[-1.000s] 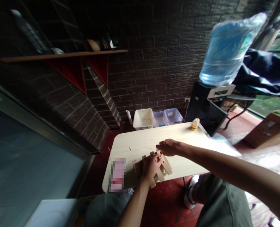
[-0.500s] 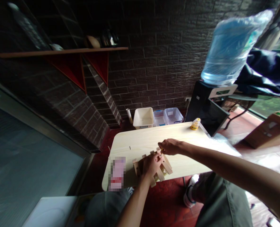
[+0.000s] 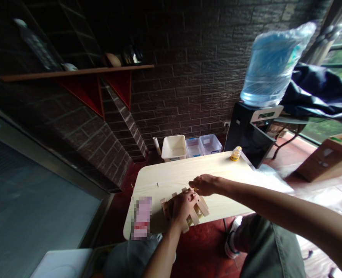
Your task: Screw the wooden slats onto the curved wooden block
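A small wooden slatted crate (image 3: 197,219) rests near the front edge of the pale wooden table (image 3: 217,166). My left hand (image 3: 183,204) lies over its top, with the fingers closed around the slats. Yellowish contents show between the slats, too small to name. At the crate's far right corner my right hand (image 3: 203,184) is closed, its fingertips just beyond those of my left. A bit of yellow peeks out under the right fingers; what they hold is mostly hidden.
A pixelated pink item (image 3: 143,216) lies on the table's left side. At the far right corner stands a small clear bottle with a yellow base (image 3: 236,153). Behind the table are a cream bin (image 3: 173,148), clear bins (image 3: 210,144) and a water dispenser (image 3: 243,127).
The view has shifted slightly. My right hand stays at the crate's corner, with its wrist and fingers turned a little. My left hand keeps its hold on the crate.
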Demonstrator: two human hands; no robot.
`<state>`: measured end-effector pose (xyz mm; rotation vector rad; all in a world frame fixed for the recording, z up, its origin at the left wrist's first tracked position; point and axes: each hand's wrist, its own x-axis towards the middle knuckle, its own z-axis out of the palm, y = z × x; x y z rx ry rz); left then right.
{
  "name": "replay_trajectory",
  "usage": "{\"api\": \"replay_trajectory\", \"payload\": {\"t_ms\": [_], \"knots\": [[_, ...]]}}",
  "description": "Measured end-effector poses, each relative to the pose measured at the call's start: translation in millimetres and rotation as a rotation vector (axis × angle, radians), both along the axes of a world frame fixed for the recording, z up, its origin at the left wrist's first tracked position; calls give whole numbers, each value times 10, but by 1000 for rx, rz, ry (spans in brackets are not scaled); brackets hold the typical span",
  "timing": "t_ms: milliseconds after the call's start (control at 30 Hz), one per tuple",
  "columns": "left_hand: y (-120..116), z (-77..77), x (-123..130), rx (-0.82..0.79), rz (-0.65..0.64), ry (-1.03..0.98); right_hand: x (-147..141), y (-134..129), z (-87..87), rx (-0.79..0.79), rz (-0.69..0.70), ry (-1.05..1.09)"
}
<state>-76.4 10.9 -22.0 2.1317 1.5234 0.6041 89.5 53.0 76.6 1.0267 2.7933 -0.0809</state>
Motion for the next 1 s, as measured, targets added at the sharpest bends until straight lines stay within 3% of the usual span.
{"api": "replay_trajectory", "payload": {"t_ms": [333, 667, 1000], "knots": [[12, 13, 3, -75, 30, 2, 11, 44, -176, 85, 58, 11], [67, -99, -5, -18, 31, 12, 68, 127, -221, 62, -61, 9], [-8, -66, -2, 41, 26, -39, -28, -16, -22, 12, -7, -39]]}}
